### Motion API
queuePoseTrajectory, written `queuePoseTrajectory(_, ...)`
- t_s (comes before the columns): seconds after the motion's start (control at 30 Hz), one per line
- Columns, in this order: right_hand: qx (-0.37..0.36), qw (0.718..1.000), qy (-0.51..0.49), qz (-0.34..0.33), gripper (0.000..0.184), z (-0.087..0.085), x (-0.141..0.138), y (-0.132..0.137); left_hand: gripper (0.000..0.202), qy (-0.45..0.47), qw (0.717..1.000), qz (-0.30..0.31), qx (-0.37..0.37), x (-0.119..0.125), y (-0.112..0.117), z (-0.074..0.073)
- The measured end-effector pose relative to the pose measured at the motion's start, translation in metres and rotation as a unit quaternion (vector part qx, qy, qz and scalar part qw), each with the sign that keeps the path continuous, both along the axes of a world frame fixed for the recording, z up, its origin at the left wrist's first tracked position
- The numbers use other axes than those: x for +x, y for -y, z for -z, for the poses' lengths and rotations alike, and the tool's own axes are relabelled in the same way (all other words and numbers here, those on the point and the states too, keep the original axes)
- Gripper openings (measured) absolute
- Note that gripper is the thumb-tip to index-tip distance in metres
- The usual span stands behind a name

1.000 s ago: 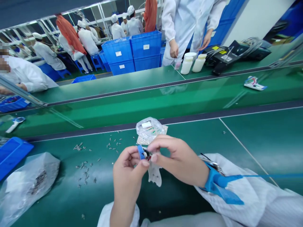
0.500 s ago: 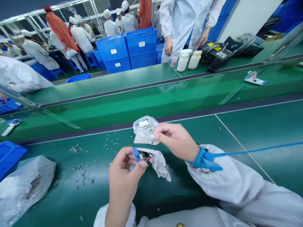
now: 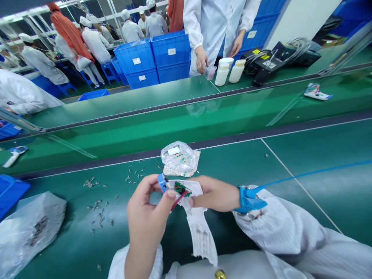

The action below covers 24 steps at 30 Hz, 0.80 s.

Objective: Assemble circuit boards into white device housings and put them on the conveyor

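My left hand (image 3: 148,209) pinches a small green circuit board (image 3: 182,189) with a blue connector (image 3: 162,183) at one end and a red wire (image 3: 178,200) below it. The board lies in a torn white plastic wrap (image 3: 201,232), whose long strip hangs down towards the belt. My right hand (image 3: 214,193) grips the wrap's right side next to the board. A blue wrist strap (image 3: 248,200) circles my right wrist, its cord running off to the right. Just beyond my hands lies a clear plastic bag (image 3: 178,158) of green boards.
Small metal parts (image 3: 97,209) are scattered on the green belt (image 3: 305,149), left of my hands. A plastic bag of parts (image 3: 29,228) and a blue bin (image 3: 10,193) sit at the left. Across the bench, a co-worker's hand (image 3: 201,59) is near white bottles (image 3: 229,71).
My right hand has come down from beside the clear bag and now grips the white wrap. The wrap is opened out further, showing more of the green board, and its strip hangs longer.
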State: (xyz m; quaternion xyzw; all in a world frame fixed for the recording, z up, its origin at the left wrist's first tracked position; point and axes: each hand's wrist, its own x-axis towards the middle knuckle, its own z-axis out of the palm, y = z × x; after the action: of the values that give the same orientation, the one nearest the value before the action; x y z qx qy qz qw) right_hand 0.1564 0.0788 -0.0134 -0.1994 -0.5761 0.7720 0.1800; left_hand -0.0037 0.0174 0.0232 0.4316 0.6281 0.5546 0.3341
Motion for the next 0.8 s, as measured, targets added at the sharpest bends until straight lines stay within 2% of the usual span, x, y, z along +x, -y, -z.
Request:
queuePoseTrajectory(0.03,-0.049,0.998,-0.029,-0.005,0.039,0.0,-0.001,0.0,0.019,0.008,1.0,-0.018,0.013,0.0,-0.001,0.0)
queuePoseTrajectory(0.1,-0.112,0.991,-0.075,0.005,0.045,0.0,-0.004,0.003,0.025,0.112,0.993,-0.036,0.017,0.003,-0.003,0.002)
queuePoseTrajectory(0.17,-0.13,0.986,-0.097,0.026,0.045,0.0,-0.007,0.01,0.032,0.246,0.969,-0.032,-0.011,0.009,-0.007,0.007)
queuePoseTrajectory(0.23,-0.111,0.988,-0.089,0.053,0.047,-0.001,-0.008,0.016,0.033,0.318,0.946,-0.047,-0.034,0.015,-0.011,0.012)
queuePoseTrajectory(0.3,-0.037,0.99,-0.047,0.125,0.045,-0.006,-0.004,0.02,0.031,0.339,0.938,-0.064,-0.037,0.021,-0.014,0.014)
queuePoseTrajectory(0.33,0.032,0.983,-0.022,0.179,0.041,-0.01,-0.001,0.02,0.03,0.348,0.934,-0.066,-0.035,0.023,-0.015,0.013)
queuePoseTrajectory(0.4,0.214,0.94,0.01,0.267,0.027,-0.022,0.005,0.017,0.029,0.355,0.933,-0.054,-0.035,0.027,-0.016,0.011)
queuePoseTrajectory(0.47,0.382,0.884,0.014,0.269,0.018,-0.037,0.007,0.012,0.028,0.354,0.934,-0.03,-0.028,0.028,-0.015,0.009)
queuePoseTrajectory(0.53,0.474,0.856,0.009,0.207,0.017,-0.049,0.005,0.008,0.025,0.352,0.936,-0.001,-0.021,0.029,-0.014,0.008)
queuePoseTrajectory(0.63,0.502,0.854,0.021,0.137,0.02,-0.057,-0.003,0.006,0.021,0.343,0.939,0.032,-0.015,0.029,-0.014,0.01)
queuePoseTrajectory(0.8,0.48,0.867,0.015,0.129,0.022,-0.053,-0.007,0.007,0.023,0.318,0.948,0.028,-0.011,0.029,-0.014,0.012)
